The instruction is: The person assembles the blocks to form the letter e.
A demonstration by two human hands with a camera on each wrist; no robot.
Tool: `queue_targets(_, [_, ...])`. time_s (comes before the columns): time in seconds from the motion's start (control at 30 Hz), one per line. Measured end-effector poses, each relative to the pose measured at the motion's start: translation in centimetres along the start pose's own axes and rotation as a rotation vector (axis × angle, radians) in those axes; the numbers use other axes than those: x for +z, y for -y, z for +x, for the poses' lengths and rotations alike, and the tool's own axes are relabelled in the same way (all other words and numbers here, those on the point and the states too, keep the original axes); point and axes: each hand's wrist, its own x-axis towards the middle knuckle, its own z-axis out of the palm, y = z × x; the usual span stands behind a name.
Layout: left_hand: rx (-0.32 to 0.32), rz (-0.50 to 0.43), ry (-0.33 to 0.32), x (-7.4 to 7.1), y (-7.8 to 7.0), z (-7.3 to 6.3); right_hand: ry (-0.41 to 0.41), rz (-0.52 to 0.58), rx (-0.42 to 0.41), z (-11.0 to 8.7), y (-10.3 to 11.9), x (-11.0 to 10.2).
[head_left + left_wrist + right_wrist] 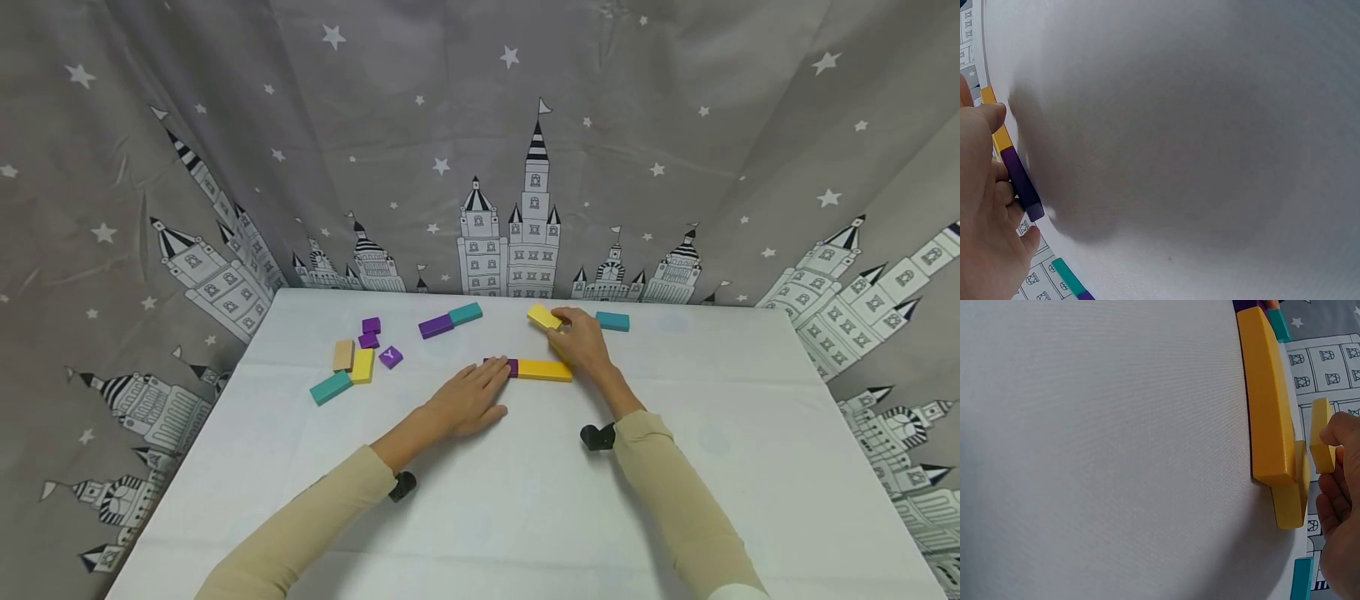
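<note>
My left hand (467, 400) lies with its fingers extended over a purple block (512, 367), covering part of it. End to end with that block lies a long orange block (545, 371). The left wrist view shows the fingers of the left hand (994, 200) along the purple block (1021, 181). Between thumb and fingers, my right hand (583, 343) pinches a yellow block (542, 317), also seen in the right wrist view as a raised yellow block (1320, 437). A second yellow block (1289, 509) sits by the orange block's end, mostly hidden by the right hand in the head view.
Behind the left hand, a purple block (436, 327) and a teal block (466, 313) lie end to end. Another teal block (613, 322) is right of the right hand. At left are tan (343, 355), yellow (362, 366) and teal (331, 388) blocks, plus small purple pieces (390, 357).
</note>
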Motion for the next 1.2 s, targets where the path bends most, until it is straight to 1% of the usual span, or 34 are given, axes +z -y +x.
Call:
queue_targets(0.27, [-0.001, 0.016, -0.002, 0.01, 0.02, 0.21, 0.003, 0.005, -0.009, 0.03, -0.15, 0.08])
queue_targets(0.57, [-0.015, 0.001, 0.006, -0.18, -0.06, 0.49, 0.023, 0.021, -0.014, 0.52, -0.20, -0.05])
queue_targets(0.7, [-0.012, -0.009, 0.002, -0.26, -0.15, 0.62, 0.028, 0.014, -0.032, 0.68, -0.43, -0.08])
queue_targets(0.97, [0.000, -0.015, -0.018, -0.09, -0.07, 0.57, 0.034, 0.017, -0.044, 0.50, -0.75, 0.34])
queue_targets(1.2, [-0.004, -0.004, -0.004, -0.39, -0.20, 0.41, 0.044, 0.004, -0.039, 0.48, -0.89, 0.70])
